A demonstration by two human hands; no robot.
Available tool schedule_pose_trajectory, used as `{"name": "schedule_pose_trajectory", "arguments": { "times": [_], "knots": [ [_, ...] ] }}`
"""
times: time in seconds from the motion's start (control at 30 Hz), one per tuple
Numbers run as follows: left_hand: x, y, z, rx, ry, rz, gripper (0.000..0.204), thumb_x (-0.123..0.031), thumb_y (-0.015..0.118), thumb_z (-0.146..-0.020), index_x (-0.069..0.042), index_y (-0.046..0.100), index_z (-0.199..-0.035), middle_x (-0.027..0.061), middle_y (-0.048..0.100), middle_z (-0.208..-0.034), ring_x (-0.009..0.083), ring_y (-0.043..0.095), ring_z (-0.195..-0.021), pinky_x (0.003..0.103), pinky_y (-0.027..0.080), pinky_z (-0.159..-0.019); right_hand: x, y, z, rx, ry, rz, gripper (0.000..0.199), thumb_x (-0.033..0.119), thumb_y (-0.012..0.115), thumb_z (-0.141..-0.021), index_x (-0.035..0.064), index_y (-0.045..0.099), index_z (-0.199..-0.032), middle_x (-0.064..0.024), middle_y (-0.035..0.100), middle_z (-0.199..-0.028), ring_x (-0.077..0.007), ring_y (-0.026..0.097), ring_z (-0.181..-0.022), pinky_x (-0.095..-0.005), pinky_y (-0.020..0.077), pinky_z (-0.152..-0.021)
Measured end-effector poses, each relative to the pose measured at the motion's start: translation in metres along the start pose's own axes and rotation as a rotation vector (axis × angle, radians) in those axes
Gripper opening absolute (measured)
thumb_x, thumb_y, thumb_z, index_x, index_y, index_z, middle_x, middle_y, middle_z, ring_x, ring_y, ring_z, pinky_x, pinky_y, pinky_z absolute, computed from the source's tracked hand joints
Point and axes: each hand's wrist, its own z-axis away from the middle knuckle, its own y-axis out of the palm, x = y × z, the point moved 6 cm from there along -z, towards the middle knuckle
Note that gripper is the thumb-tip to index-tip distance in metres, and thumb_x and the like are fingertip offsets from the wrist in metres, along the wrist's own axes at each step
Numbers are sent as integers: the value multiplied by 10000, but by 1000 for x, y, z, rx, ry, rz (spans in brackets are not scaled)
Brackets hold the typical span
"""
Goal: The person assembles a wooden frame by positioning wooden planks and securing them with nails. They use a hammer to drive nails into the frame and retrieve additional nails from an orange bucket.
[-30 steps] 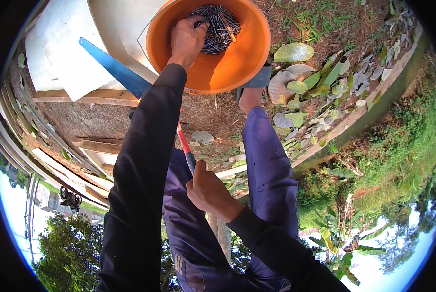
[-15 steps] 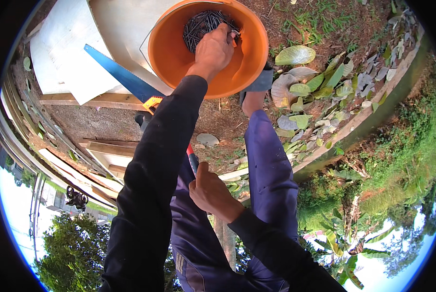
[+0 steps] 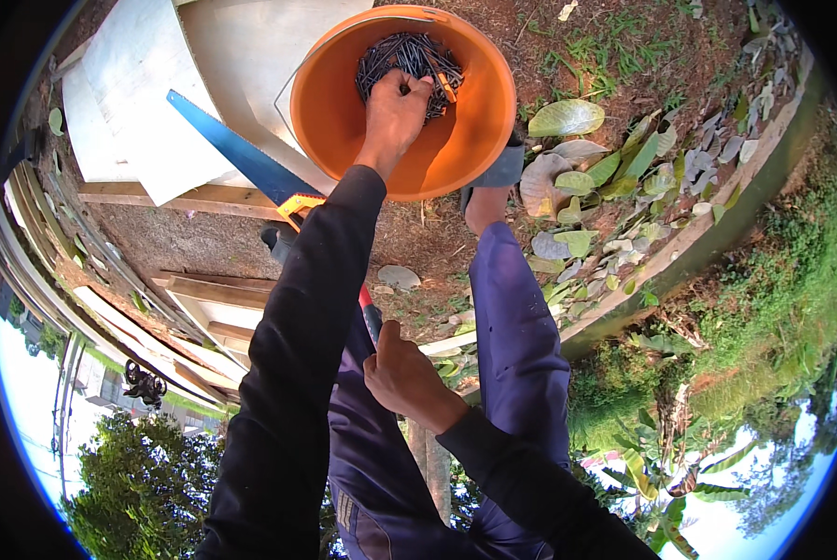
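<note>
1. L hand (image 3: 397, 119) is down inside the orange bucket (image 3: 325, 107), fingers bent and bunched, thumb near index. Fingertips are hidden among the nails (image 3: 386, 58), so can't tell if any nail is pinched.
2. The nails are a loose dark heap, under L fingertips and just beyond them, spreading to both sides. A small orange item (image 3: 447, 87) lies in the heap, just right of L fingers; its kind I can't tell.
3. R hand (image 3: 409, 378) is nearer to the body than L hand, curled as a fist around the dark end of a red-and-black handle (image 3: 372, 322). It runs away from this fist and passes behind the L sleeve (image 3: 316, 280); far end is hidden.
4. Handling (my judgement): each nail prob. light, stiff, a bit slippery b/c smooth, w/ sharp tip; in the heap they may catch each other. Best hold approx. mid-shank, w/ thumb + index, away from tip.
5. The handle prob. stiff and not fragile, maybe heavier toward the hidden end; dark end, where R fist sits, seems the right place to hold.
6. Around: saw (image 3: 232, 149) is left of L wrist, its grip end beside L sleeve; pale sheets (image 3: 133, 103) farther left; leaves (image 3: 568, 119) right of L hand, past the bucket.
</note>
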Motion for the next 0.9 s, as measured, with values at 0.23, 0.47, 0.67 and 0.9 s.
{"name": "schedule_pose_trajectory", "arguments": {
  "times": [0.23, 0.47, 0.67, 0.9],
  "knots": [
    [23, -26, -49, -209, 242, -588, 259, -265, 666, -917, -48, 659, -1059, 256, 710, -996, 453, 658, -1042, 523, 532, -915, -7, 8, 4, 173, 138, -245, 392, 180, 592, -912, -140, 410, -1045, -230, 592, -690, -336, 659, -580, -427, 548, -516],
    [32, 0, -39, 74, 113, -552, 378, -304, 654, -931, -55, 675, -1214, 219, 718, -1094, 401, 670, -1060, 458, 518, -926, -7, 18, 6, 128, 11, -3, 233, 163, 624, -838, -61, 560, -841, -206, 526, -776, -230, 592, -530, -331, 501, -455],
    [30, 26, 2, 160, 126, -204, 495, -199, 609, -972, -7, 549, -1424, 301, 625, -1305, 386, 609, -1250, 384, 465, -1043, 0, -1, -2, 102, -99, 127, 174, 142, 645, -807, -4, 629, -713, -191, 483, -827, -192, 574, -519, -305, 483, -436],
    [21, 33, 22, 150, 226, -164, 472, -217, 596, -979, -98, 558, -1434, 276, 643, -1288, 389, 629, -1208, 410, 491, -1005, 5, -6, -4, 115, -69, 153, 309, 166, 566, -887, -95, 666, -755, -246, 522, -879, -231, 600, -565, -338, 497, -472]
  ]
}}
